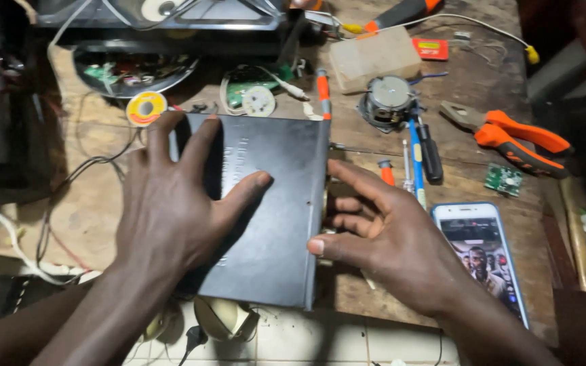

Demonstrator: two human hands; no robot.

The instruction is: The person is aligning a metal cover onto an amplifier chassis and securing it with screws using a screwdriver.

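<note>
A flat black metal box [281, 203] lies on the wooden workbench [469, 88], its near edge over the bench's front. My left hand [178, 203] rests flat on the box's top, fingers spread toward its far left corner. My right hand [381, 230] is at the box's right side, thumb against the edge and fingers spread beside it. Neither hand holds a tool.
Right of the box lie screwdrivers [418, 156], orange-handled pliers [517, 139], a small green circuit board [503, 179] and a lit phone [486, 254]. Behind it are a solder spool [146, 107], a round motor part [389, 98], a pale block [374, 57] and loose wires [69, 183].
</note>
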